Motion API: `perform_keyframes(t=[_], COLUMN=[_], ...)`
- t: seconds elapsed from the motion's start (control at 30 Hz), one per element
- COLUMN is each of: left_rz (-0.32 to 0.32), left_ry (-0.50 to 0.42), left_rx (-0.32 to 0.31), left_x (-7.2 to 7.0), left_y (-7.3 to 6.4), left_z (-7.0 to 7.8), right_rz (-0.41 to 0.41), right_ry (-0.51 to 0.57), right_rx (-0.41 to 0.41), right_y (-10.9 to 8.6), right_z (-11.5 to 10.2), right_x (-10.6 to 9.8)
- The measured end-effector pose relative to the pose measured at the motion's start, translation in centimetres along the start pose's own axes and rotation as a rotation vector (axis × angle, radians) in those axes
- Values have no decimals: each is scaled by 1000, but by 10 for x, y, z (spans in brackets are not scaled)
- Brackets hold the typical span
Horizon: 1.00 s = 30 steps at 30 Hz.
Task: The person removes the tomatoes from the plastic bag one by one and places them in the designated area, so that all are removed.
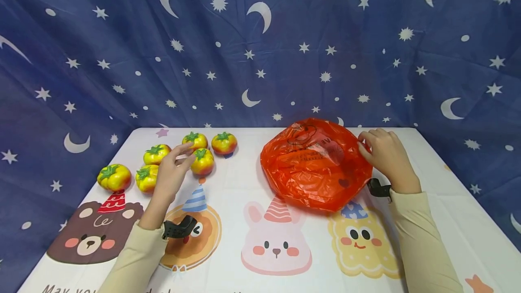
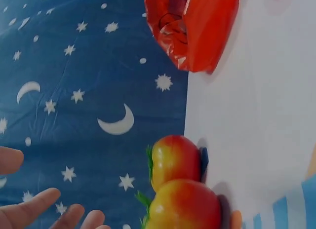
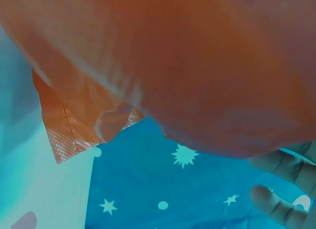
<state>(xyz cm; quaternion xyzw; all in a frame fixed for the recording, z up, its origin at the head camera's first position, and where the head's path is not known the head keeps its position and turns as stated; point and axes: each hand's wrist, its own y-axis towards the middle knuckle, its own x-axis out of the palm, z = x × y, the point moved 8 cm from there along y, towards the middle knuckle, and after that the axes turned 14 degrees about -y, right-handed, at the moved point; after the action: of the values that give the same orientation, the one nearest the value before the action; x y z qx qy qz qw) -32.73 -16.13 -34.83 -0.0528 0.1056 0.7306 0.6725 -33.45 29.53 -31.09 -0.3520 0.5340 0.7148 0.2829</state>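
Note:
My left hand (image 1: 172,173) is over the group of tomatoes on the left of the table, fingers loosely bent and parted, holding nothing. Nearest its fingertips is a yellow-and-red tomato (image 1: 202,162) with a green leafy top; in the left wrist view, that hand's fingers (image 2: 34,207) are apart from the tomatoes (image 2: 183,207). On the right stands a red plastic bag (image 1: 313,166) with dark print, puffed out. My right hand (image 1: 384,155) grips its right edge. In the right wrist view the bag (image 3: 197,66) hides part of the right hand's fingers (image 3: 281,167).
Other tomatoes lie beside the left hand, one at the far left (image 1: 114,177) and one at the back (image 1: 224,143). A white tablecloth (image 1: 240,184) with cartoon prints covers the table. Behind it hangs a blue curtain (image 1: 228,71) with stars and moons.

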Motion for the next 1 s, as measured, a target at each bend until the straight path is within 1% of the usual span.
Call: perform_keyframes(t=[0.13,0.27,0.43,0.5,0.63,0.8,1.0], left_rz=[-13,-44,-66,-72,-94,-134,-172], left_ry=[122,200,368,436,521,590,660], left_rx=[110,188,280,310,348,399,444], left_x=[14,33,56,66,85,109,130], left_y=[1,4,2,1,-2,-3,-1], left_z=[12,23,34,37,39,44,52], right_rz=[-6,-15,-10,-2,6,-21,-78], right_ry=[-6,-14,-23,-32,-48,-57,-51], right_rx=[5,21,51,57,52,49,52], right_y=[1,1,2,3,5,6,7], right_z=[2,3,4,4,-1,-7,-15], right_x=[0,1,-3,-5,-9,-12,-19])
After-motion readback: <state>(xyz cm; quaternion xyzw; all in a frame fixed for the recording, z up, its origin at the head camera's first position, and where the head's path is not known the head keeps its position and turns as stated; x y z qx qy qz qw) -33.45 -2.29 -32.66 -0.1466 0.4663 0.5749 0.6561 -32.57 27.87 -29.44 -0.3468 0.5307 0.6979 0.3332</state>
